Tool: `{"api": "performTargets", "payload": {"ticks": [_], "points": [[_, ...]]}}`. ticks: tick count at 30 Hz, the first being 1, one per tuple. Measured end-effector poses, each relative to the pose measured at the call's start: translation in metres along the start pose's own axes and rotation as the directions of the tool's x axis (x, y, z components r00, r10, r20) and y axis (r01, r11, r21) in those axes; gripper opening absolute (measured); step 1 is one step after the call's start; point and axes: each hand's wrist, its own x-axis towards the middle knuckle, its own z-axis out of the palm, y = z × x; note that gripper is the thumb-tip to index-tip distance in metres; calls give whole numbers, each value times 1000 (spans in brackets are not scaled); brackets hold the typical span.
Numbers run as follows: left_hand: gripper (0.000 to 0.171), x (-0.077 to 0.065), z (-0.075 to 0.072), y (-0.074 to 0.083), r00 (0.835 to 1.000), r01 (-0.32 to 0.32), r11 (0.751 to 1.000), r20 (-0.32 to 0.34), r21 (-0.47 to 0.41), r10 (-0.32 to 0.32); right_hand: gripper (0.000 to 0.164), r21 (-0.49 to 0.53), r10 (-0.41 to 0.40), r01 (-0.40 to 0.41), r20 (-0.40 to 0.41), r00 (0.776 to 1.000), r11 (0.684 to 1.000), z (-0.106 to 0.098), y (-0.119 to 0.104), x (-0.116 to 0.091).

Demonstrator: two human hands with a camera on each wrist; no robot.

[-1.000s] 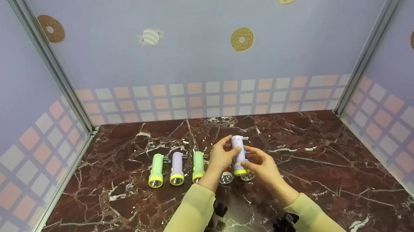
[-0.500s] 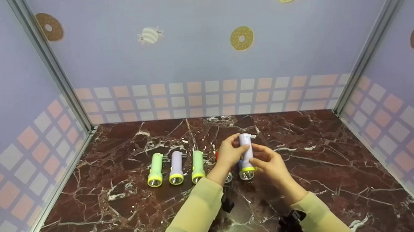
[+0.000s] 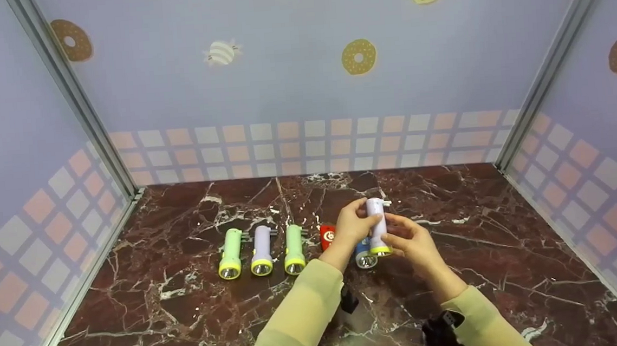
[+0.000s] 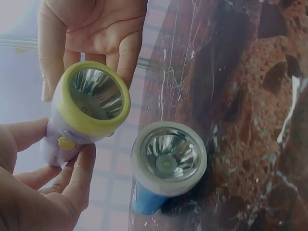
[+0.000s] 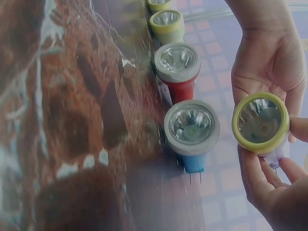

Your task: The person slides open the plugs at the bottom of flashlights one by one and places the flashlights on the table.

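Observation:
A lavender flashlight (image 3: 378, 233) with a yellow rim is held upright above the table, lens end down, prongs sticking out near its top. My left hand (image 3: 354, 227) grips its upper body between thumb and fingers. Nearer the lens, my right hand (image 3: 418, 247) pinches it from the right. The left wrist view shows its yellow switch (image 4: 66, 143). Just behind and left of it, a blue flashlight (image 3: 366, 259) with a grey rim lies on the table. A red flashlight (image 3: 327, 234) lies partly hidden by my left forearm in the head view; its grey rim shows in the right wrist view.
To the left lie a green flashlight (image 3: 294, 248), a lavender one (image 3: 261, 250) and another green one (image 3: 231, 253), lenses facing me. All rest on a dark red marbled table (image 3: 188, 322). Patterned walls (image 3: 281, 88) enclose the back and sides.
Both hands have carried the lavender flashlight to the right. The red flashlight's body and the blue one's front have come into view behind my left arm and hands.

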Motion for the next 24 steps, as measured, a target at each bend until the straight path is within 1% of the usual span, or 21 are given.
{"api": "performTargets", "payload": {"ticks": [7,17,21,24], "points": [[60,2,11,2,999,26,1000,20,-15,-26,57,0,14,-14,-3,1000,1000,-10,3,2],[62,3,24,2,999,37,999,39,23,-37,58,-20,26,-26,-2,1000,999,-25,8,3],[58,3,30,2,998,35,999,48,20,-36,58,-36,37,-37,-4,999,999,-31,9,4],[53,1,34,2,998,27,999,50,26,-28,58,-27,52,-52,-3,999,998,-36,11,5]]}}
